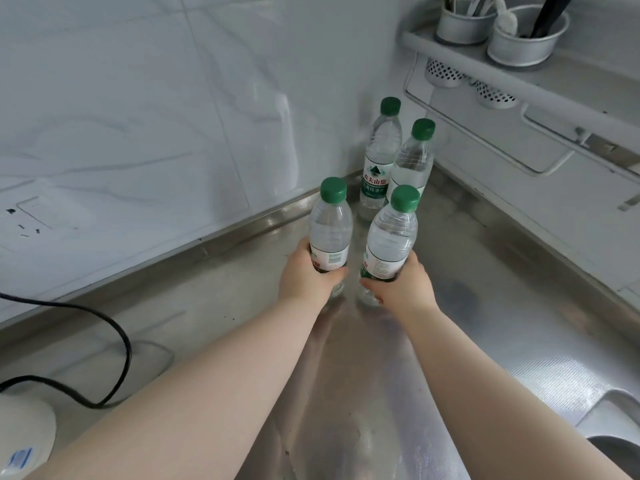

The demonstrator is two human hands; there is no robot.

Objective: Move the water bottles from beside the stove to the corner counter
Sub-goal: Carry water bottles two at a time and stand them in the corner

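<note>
Both hands are gripping bottles, one each. Left hand point(306, 277) is wrapping closed around the lower label zone of the left bottle point(330, 233); fingers curling round the front, thumb side behind, bottle body sticking up out of the fist toward 12 o'clock. Its green cap sits well above the hand. Base of this bottle is poking out just below the fingers; cannot tell whether it is touching the counter point(502, 306) or hanging just over it.

Right hand point(403, 287) is closing the same way on the right bottle point(389, 244), grip low on the label, fingertips showing at the 9 o'clock side of the bottle. Bottle is leaning slightly, cap tipping toward 1 o'clock. Clear base is showing under the fingers, contact with the steel unclear.

The two held bottles are sitting side by side, near but apart.

Two more bottles are standing upright in the corner at 12 to 1 o'clock from the hands: the far bottle point(379, 157) against the tiled wall point(138, 116) with green-and-white label facing the camera, and the second corner bottle point(414, 161) just beside it at its 3 o'clock, touching or nearly so.

Black cable point(117, 327) is looping across the counter at 9 o'clock. Wall rack point(519, 84) with metal utensil cups point(528, 36) is hanging at 2 o'clock.
</note>
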